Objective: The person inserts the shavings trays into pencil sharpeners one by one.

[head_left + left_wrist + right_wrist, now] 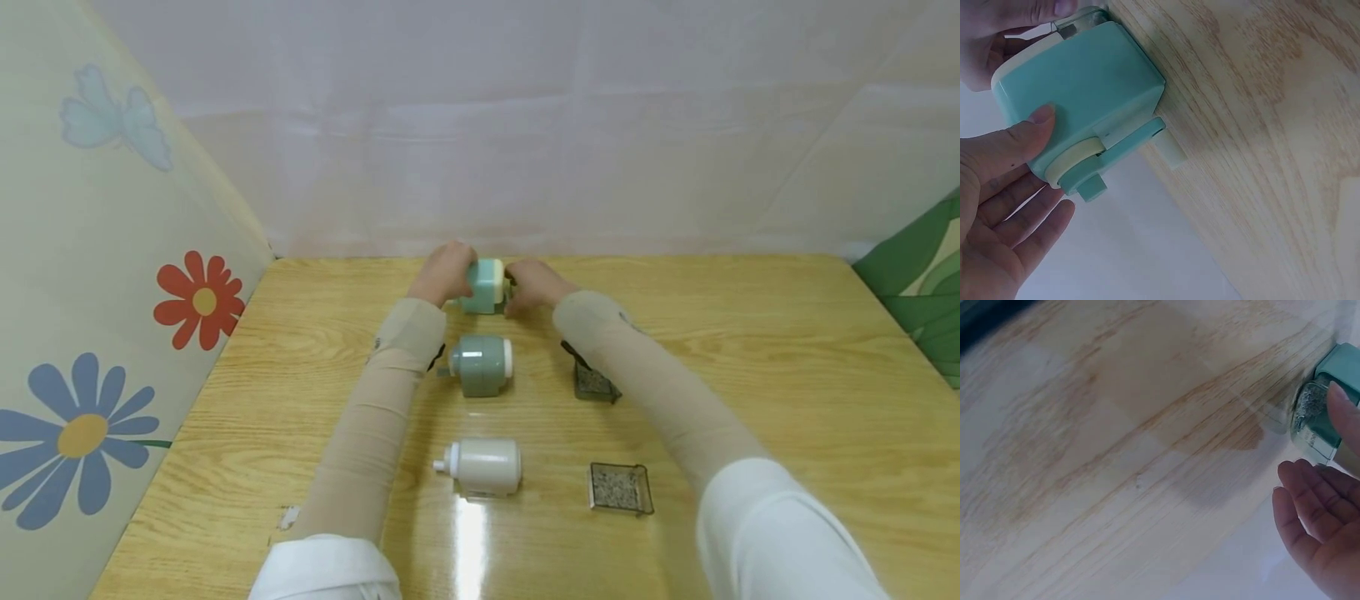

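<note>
At the far side of the table my left hand (447, 271) holds a turquoise crank pencil sharpener (1085, 81), thumb on one face and fingers beneath. The sharpener lies tilted, its crank handle (1129, 147) towards the left hand. From the other end my right hand (536, 286) pinches the clear shavings drawer (1311, 409), which sticks partly out of the body and holds grey shavings. The right hand's other fingers are loosely bent below it. Part of the drawer is hidden behind the right thumb.
Nearer on the wooden table (750, 350) lie a grey-green sharpener (482, 367) and a cream-white sharpener (487, 465). To their right are two clear drawers of shavings, one (594, 385) partly under the right forearm, the other (621, 487) closer. A flowered panel (97, 292) stands left.
</note>
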Motion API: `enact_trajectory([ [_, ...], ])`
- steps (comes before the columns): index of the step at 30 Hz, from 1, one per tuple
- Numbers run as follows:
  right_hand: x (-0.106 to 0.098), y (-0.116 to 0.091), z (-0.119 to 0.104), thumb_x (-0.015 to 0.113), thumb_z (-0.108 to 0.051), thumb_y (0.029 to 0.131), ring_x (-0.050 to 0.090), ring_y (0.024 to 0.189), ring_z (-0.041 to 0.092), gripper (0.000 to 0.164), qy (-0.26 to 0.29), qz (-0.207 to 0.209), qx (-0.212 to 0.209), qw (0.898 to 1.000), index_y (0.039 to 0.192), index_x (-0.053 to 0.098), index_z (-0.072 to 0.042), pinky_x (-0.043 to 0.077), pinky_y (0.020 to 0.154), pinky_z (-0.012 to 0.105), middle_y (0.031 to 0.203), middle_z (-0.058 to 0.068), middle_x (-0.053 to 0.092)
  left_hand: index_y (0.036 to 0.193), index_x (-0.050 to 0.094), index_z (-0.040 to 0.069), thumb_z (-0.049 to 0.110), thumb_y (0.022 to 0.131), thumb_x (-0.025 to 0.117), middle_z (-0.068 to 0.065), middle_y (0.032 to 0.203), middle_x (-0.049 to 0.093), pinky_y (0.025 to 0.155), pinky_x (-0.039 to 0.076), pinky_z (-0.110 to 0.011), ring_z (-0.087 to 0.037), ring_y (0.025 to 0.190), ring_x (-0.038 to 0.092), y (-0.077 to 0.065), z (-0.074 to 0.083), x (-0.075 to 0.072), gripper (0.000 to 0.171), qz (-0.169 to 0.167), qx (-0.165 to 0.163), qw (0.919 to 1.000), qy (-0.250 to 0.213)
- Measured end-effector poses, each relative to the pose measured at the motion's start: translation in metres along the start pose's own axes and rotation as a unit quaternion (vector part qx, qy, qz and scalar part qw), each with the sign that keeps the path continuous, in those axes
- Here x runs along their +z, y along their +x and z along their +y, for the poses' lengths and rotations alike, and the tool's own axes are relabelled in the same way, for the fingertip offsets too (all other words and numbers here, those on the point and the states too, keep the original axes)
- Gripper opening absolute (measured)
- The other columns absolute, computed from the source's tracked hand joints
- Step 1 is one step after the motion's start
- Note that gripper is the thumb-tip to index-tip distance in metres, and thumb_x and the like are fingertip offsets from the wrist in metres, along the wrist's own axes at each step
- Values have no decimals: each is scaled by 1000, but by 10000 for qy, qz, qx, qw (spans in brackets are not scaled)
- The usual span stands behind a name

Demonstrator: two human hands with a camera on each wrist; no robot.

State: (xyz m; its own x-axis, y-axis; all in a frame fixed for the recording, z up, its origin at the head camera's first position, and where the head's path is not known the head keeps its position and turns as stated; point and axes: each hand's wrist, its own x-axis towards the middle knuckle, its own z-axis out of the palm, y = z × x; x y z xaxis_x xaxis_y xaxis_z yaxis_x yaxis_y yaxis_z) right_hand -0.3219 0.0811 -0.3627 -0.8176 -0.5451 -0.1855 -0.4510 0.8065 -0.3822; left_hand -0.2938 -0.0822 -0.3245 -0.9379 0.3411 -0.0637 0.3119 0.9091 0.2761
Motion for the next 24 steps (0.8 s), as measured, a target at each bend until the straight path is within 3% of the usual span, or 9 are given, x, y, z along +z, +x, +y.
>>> enact_trajectory([
  [13,1,3,-2,79,-12,69,52,106,31,57,290,-59,194,9994,117,53,5,41,94,40,115,18,57,103,63,-5,1,69,76,-13,100,62,84,45,-33,-24,91,55,0,1,0,37,23,-27,9999,-152],
  [24,1,7,-2,81,-9,66,53,101,30,54,522,-35,304,9982,110,55,6,43,91,39,108,18,59,103,63,-4,2,68,77,-13,100,62,84,46,-33,-24,90,55,0,1,1,38,18,-16,9999,-116],
])
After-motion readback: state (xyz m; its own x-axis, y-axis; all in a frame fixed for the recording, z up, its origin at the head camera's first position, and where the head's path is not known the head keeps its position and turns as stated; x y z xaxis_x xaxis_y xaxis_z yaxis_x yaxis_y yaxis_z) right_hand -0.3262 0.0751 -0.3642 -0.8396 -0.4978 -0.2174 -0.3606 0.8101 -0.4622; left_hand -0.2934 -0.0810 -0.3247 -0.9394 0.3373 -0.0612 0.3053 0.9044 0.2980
